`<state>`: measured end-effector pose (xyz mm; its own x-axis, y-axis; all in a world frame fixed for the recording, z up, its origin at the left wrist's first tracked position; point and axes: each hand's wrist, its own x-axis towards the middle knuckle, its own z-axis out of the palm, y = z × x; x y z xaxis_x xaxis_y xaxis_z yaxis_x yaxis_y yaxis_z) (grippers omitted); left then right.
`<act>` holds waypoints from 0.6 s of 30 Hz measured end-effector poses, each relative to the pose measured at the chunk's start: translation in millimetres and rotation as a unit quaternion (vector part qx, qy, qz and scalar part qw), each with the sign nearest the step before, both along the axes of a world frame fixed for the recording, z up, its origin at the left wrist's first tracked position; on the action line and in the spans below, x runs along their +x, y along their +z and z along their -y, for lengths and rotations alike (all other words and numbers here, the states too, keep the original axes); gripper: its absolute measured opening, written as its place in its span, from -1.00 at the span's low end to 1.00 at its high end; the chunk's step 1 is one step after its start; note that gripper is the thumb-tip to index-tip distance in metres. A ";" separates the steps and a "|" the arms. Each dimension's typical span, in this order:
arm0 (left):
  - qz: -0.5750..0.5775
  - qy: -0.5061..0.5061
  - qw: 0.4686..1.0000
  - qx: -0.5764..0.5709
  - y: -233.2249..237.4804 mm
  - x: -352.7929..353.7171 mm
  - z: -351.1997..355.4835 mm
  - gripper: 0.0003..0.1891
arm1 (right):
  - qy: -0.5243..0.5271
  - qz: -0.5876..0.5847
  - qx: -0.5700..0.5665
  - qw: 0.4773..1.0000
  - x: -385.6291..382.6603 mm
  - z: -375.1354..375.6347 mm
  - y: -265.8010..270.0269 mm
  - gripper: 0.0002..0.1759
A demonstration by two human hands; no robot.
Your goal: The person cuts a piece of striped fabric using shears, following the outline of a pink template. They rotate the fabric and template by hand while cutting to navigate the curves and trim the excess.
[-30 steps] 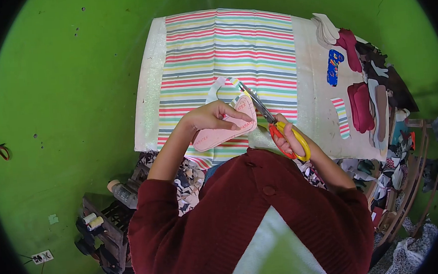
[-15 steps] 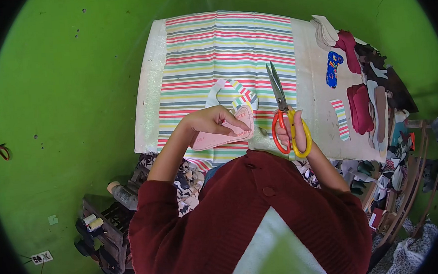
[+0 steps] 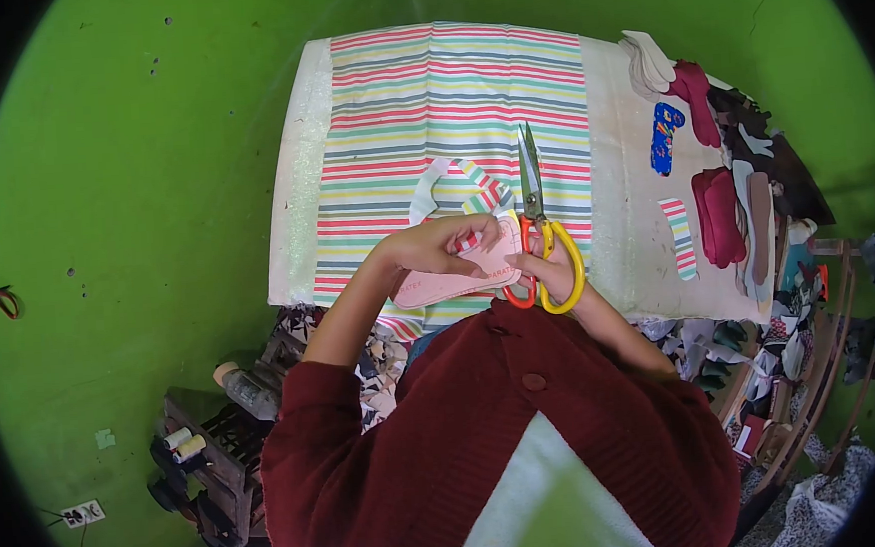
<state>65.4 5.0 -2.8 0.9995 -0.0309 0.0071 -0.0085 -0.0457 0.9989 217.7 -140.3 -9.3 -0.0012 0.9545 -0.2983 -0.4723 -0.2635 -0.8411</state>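
Note:
My left hand (image 3: 426, 247) grips a pink insole piece (image 3: 434, 290) with red print, its fingers curled over the upper edge. In my right hand (image 3: 556, 271) is a pair of scissors (image 3: 534, 205) with one red and one yellow handle. Its blades are nearly closed and point away from me. The right thumb and fingertips also reach the right end of the insole piece. Just beyond the hands, a curved strip of striped fabric scrap (image 3: 423, 200) lies on the larger striped cloth (image 3: 456, 92).
Striped cloth covers much of the pale table (image 3: 623, 162). At its right lie a blue patterned piece (image 3: 663, 139), a striped cutout (image 3: 678, 239) and stacked maroon pieces (image 3: 719, 218). A rack with fabric scraps stands right; a bottle (image 3: 244, 391) and thread spools (image 3: 189, 448) are at lower left.
My right hand has brought the scissors left, up to the insole piece, and its fingertips now meet the piece's edge. The blades have closed somewhat. The left hand has shifted slightly right.

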 end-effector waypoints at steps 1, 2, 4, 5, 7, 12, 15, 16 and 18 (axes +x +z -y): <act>0.027 0.027 0.999 0.037 1.0 0.0 0.7 -0.56 | -0.012 -0.035 0.001 0.999 -1.2 -0.8 1.7 -0.83; 0.027 0.029 0.999 0.036 3.0 -2.0 2.3 -0.56 | -0.011 -0.035 0.001 0.999 -1.9 -1.0 2.6 -0.83; -0.165 0.099 0.979 -0.073 19.4 -5.9 6.3 -0.41 | -0.028 -0.011 0.020 0.999 -2.5 -1.1 3.6 -0.86; -0.164 0.100 0.979 -0.074 25.9 -7.2 5.7 -0.41 | -0.027 -0.011 0.020 0.999 -1.8 -0.9 3.4 -0.86; -0.120 0.086 0.987 -0.060 35.4 -11.8 2.1 -0.32 | -0.017 0.005 0.016 1.000 1.9 -0.6 2.6 -0.77; -0.173 0.060 0.982 -0.044 -2.3 -42.8 -21.3 -0.51 | -0.045 0.044 -0.002 0.998 20.1 -3.4 -19.1 -0.51; -0.197 0.160 0.963 -0.094 0.7 -55.5 -17.6 -0.67 | -0.093 0.084 0.013 0.992 22.2 -4.8 -28.6 -0.47; -0.197 0.161 0.963 -0.094 -4.5 -58.4 -16.1 -0.67 | -0.093 0.084 0.014 0.992 19.8 -4.2 -26.3 -0.47; -0.175 0.256 0.937 -0.160 -10.4 -61.1 -13.0 -0.69 | -0.136 0.066 0.042 0.988 12.8 -3.1 -19.1 -0.46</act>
<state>4.3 18.0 -13.2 0.8261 0.4007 -0.3963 0.2629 0.3479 0.8999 230.5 -137.2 -28.5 0.2918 0.9355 -0.1992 -0.4015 -0.0692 -0.9133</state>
